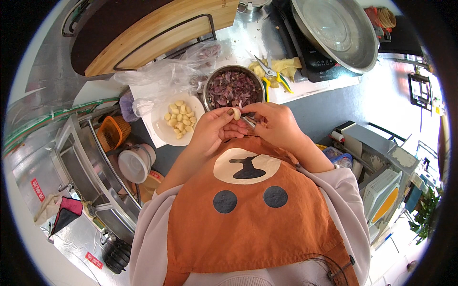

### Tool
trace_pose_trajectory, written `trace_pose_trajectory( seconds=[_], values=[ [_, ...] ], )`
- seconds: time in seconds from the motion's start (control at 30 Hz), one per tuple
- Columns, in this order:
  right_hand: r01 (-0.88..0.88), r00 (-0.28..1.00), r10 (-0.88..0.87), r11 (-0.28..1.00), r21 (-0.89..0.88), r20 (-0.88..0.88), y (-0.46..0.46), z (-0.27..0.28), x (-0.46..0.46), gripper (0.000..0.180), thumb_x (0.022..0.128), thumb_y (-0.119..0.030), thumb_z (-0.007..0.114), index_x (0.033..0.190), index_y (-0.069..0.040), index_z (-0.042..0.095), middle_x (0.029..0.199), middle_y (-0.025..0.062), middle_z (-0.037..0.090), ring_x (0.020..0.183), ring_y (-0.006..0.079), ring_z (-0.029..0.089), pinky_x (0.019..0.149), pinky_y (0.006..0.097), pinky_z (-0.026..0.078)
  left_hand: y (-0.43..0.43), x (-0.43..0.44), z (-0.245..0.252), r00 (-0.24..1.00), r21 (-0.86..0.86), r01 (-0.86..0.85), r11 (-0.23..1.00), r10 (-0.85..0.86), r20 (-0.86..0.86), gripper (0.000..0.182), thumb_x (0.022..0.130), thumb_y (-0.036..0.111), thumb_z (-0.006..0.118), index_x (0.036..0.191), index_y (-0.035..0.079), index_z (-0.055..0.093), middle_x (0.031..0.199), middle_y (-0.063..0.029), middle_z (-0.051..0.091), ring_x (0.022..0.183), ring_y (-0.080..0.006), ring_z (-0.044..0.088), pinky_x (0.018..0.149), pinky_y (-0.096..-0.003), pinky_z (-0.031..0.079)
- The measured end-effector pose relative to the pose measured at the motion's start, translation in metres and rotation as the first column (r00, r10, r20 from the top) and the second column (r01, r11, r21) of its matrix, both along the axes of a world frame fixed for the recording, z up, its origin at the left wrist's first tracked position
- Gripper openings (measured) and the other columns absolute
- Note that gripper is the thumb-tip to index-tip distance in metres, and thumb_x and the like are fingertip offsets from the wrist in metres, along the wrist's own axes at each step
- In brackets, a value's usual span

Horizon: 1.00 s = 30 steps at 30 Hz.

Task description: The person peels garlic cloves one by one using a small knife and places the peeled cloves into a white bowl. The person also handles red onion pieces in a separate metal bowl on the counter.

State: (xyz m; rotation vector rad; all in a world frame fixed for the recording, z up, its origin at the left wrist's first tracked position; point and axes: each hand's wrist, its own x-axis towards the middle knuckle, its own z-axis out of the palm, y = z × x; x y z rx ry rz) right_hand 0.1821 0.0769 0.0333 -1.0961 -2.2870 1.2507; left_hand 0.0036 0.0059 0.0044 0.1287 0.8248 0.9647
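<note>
My left hand [218,127] pinches a pale garlic clove [236,114] between thumb and fingertips, just in front of a steel bowl [262,85]. Purple and brown garlic skins [234,87] fill much of that bowl. Close beside the clove, my right hand [277,121] grips a small metal tool [249,121], perhaps a knife; the fingers cover most of it. A strip of purple skin shows near the right fingertips. To the left, a white plate [160,121] carries several peeled garlic cloves [180,118].
Green-and-yellow kitchen shears [270,72] lie open on a yellow cloth [291,64]. A large steel basin [340,32] rests on a black induction cooker [316,69]. Clear plastic bags [168,77] and wooden cutting boards [179,25] stand behind the plate. A white bucket [130,166] sits at lower left.
</note>
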Motion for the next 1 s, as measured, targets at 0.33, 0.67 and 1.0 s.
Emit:
trace_pose_trajectory(
  seconds=[0.33, 0.67, 1.0],
  values=[
    [-0.046, 0.998, 0.043, 0.996, 0.073, 0.047, 0.0007, -0.0017, -0.0022, 0.026, 0.067, -0.011, 0.058, 0.092, -0.011, 0.063, 0.071, 0.0112, 0.06, 0.065, 0.0294, 0.059, 0.059, 0.0383, 0.048, -0.0013, -0.0013, -0.0062, 0.997, -0.021, 0.0, 1.0, 0.001, 0.071, 0.025, 0.092, 0.016, 0.041, 0.101, -0.004, 0.053, 0.083, -0.0158, 0.061, 0.075, -0.0219, 0.063, 0.067, -0.0281, 0.053],
    [0.002, 1.0, -0.001, 1.0, -0.022, 0.021, 0.0001, 0.0016, -0.0021, 0.031, 0.065, -0.009, 0.057, 0.095, -0.011, 0.061, 0.07, 0.0118, 0.06, 0.063, 0.0297, 0.059, 0.058, 0.0376, 0.048, -0.0008, 0.0023, -0.0021, 0.998, 0.004, -0.007, 1.0, 0.006, 0.063, 0.025, 0.092, 0.017, 0.04, 0.102, -0.003, 0.052, 0.087, -0.0152, 0.06, 0.078, -0.0216, 0.062, 0.071, -0.0282, 0.053],
    [0.001, 1.0, -0.002, 0.998, 0.056, 0.014, -0.0043, -0.0038, -0.0037, 0.024, 0.066, -0.01, 0.059, 0.09, -0.01, 0.059, 0.069, 0.0109, 0.06, 0.063, 0.0301, 0.059, 0.056, 0.0378, 0.048, -0.0019, 0.0072, 0.0001, 1.0, 0.022, -0.02, 1.0, 0.02, 0.007, 0.032, 0.093, 0.017, 0.041, 0.117, -0.004, 0.047, 0.092, -0.0141, 0.059, 0.078, -0.0201, 0.061, 0.07, -0.0284, 0.053]
  ],
)
